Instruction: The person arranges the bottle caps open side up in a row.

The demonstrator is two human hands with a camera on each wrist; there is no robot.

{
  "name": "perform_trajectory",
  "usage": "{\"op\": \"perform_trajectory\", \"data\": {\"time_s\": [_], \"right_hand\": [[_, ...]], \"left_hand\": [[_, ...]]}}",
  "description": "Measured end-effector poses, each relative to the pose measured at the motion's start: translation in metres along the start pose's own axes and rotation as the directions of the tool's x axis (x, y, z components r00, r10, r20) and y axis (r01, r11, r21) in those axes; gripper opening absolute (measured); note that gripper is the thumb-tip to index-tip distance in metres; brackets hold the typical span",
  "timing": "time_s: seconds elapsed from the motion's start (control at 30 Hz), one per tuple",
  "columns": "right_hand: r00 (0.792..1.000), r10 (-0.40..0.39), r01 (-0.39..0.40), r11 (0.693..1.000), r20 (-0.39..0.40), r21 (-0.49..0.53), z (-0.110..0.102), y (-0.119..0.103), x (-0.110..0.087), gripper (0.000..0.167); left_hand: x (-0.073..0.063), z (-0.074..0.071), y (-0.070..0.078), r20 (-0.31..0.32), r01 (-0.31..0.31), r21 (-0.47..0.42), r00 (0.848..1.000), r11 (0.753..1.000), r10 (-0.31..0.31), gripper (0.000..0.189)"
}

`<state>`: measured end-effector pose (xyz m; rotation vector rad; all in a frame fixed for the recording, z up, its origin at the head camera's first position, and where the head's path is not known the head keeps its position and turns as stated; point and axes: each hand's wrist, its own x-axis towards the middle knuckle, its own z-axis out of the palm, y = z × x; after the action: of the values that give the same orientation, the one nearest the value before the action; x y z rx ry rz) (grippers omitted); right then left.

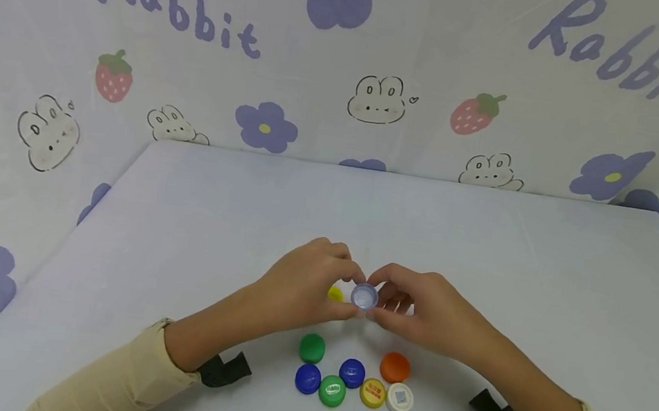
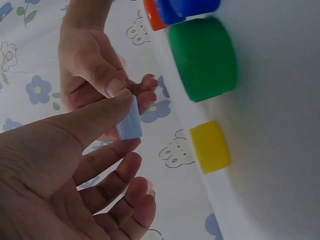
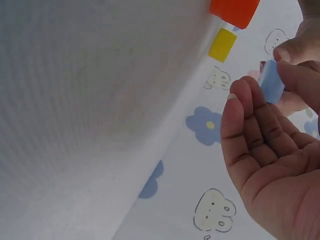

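Pinching a pale blue cap with fingers of the left hand and right hand, above the tabletop. Held near a yellow cap.

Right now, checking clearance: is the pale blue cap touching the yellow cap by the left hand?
Apart: the left wrist view shows backdrop between the pale blue cap and that yellow cap.

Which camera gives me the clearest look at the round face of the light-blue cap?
The head view: the light-blue cap shows its circular face there, pinched between the left hand and right hand. Both wrist views show mainly its side wall, partly covered by the hands.
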<state>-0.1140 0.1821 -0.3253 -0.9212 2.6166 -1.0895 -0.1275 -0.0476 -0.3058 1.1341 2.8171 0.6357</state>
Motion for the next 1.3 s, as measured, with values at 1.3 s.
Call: {"op": "perform_trajectory", "data": {"time_s": [1.3], "right_hand": [[0.975,0.157,-0.125,0.972,0.154,-0.201,0.011,-0.001,0.032,0.022]], "left_hand": [[0.013,0.024,-0.027,0.168,0.012,0.024,0.986,1.000,-0.016,0.037]]}}
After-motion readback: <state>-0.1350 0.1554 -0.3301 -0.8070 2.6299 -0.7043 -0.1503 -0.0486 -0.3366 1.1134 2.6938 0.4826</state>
